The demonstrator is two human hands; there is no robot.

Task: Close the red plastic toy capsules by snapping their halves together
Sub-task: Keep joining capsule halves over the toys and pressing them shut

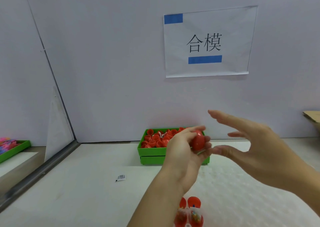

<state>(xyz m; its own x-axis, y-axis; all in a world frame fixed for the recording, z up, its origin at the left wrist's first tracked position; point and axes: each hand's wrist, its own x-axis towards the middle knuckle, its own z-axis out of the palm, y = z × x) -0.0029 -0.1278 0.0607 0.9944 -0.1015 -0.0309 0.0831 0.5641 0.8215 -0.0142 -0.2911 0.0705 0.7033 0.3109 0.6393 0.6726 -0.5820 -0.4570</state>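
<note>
My left hand (181, 150) grips a red plastic capsule (198, 141) with its two halves together, held above the table in front of the green tray. My right hand (259, 143) hovers just right of the capsule with its fingers spread and straight, holding nothing. The green tray (150, 151) against the back wall holds several loose red capsule halves (154, 139). At the bottom edge, open red capsules (190, 211) with small bagged toys inside stand on the table, partly cut off by the frame.
A small white sachet (121, 177) lies on the white table to the left. A second green tray (16, 148) with pink and blue items sits beyond a divider panel at far left. A paper sign (207, 43) hangs on the wall. A cardboard edge (311, 116) shows at far right.
</note>
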